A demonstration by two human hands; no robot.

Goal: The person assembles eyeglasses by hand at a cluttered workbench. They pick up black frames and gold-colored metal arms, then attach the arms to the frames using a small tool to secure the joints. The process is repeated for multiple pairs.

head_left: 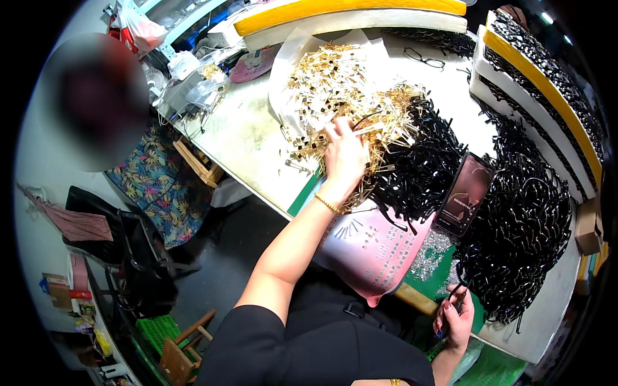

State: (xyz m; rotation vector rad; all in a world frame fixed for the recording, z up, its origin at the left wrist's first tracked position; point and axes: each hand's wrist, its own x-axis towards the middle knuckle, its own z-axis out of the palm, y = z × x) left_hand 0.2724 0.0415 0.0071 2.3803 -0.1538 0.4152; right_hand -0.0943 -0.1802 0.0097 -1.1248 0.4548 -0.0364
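My left hand is stretched over a heap of thin gold-coloured metal pieces, its fingertips bent down among them. A slim black curved piece, like an eyeglass temple, lies right by its fingers; the fingertips are partly hidden, so what they pinch is unclear. Beside the hand spreads a pile of glossy black eyeglass temples. Near the table's front edge my right hand is closed on a slender black eyeglass temple that sticks up from the fingers. Something dark, partly hidden, also shows below those fingers.
A phone leans between the piles, with a larger black heap to its right. Small clear bits lie on a green mat. A pink printed sheet hangs over my lap. Foam trays line the back; glasses lie nearby.
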